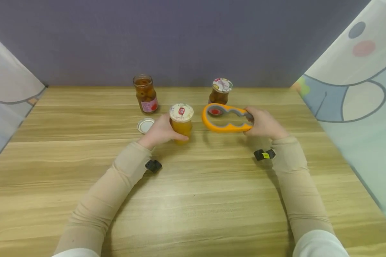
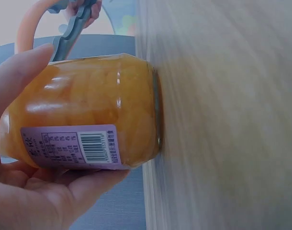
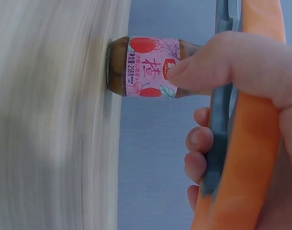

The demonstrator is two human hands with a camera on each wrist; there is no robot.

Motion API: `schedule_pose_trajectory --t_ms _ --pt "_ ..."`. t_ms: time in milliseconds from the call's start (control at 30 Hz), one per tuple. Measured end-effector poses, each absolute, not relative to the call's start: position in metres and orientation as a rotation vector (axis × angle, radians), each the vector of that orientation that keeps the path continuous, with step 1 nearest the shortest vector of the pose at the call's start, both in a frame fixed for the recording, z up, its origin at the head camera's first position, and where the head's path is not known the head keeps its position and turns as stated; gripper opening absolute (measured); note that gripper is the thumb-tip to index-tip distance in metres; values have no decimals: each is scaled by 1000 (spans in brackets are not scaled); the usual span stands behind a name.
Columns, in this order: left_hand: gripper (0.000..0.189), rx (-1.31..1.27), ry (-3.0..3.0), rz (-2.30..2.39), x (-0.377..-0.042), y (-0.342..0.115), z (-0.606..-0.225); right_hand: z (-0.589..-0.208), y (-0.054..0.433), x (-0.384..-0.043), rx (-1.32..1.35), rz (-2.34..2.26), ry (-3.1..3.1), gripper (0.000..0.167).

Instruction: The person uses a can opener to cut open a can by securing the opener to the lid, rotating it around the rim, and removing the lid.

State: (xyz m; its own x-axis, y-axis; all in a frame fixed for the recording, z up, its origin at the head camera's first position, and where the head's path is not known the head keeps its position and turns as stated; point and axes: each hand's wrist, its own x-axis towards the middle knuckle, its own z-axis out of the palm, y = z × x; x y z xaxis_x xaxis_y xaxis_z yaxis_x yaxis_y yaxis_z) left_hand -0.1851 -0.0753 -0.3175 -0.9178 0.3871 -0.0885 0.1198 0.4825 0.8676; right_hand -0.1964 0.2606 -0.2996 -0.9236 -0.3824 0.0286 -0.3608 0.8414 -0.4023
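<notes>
My left hand (image 1: 160, 131) grips a glass jar of orange fruit (image 1: 181, 126), fingers and thumb around its side. The jar stands upright on the table with a pale printed lid on top; its purple barcode label (image 2: 72, 147) shows in the left wrist view. My right hand (image 1: 263, 123) holds an orange jar opener (image 1: 228, 128) with grey notched inner edges, its hand end gripped and its rounded end pointing left. The opener hangs above the table, to the right of the orange jar. In the right wrist view the thumb lies along the opener (image 3: 253, 158) and the fingers curl round it.
Behind the opener stands a lidded jar of dark fruit (image 1: 221, 94) with a pink label (image 3: 153, 67). An uncovered jar of reddish-brown fruit (image 1: 145, 93) stands back left, a loose lid (image 1: 146, 125) lying near it. A grey panel (image 1: 180, 43) borders the table's far edge.
</notes>
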Motion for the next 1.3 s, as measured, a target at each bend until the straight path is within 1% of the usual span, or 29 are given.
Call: schedule_pose_trajectory --t_ms 267,433,600,667,767,867,1000,1133,1300 --pt "76 464 2450 1400 -185 -77 -321 -296 257 -193 -546 -643 2955 53" --pt "73 501 2451 1379 -189 -75 -324 -296 259 -191 -538 -670 2971 48" --pt "75 499 2446 1373 -188 -75 -326 -294 255 -189 -518 -720 2979 53" --pt "76 485 2450 1374 -187 -76 -326 -292 250 -189 -528 -725 2994 52" --pt "77 457 2460 1369 -186 -77 -326 -287 239 -191 -594 -702 3035 49" --pt "78 449 2464 1367 -186 -78 -325 -283 226 -192 -689 -688 3065 50" --pt "76 449 2473 1358 -186 -78 -326 -280 209 -191 -775 -684 3063 57" --pt "68 448 2516 1333 -185 -80 -327 -277 190 -190 -835 -682 3037 64" --pt "70 551 2494 1404 -185 -80 -327 -271 172 -190 -917 -635 3028 70"
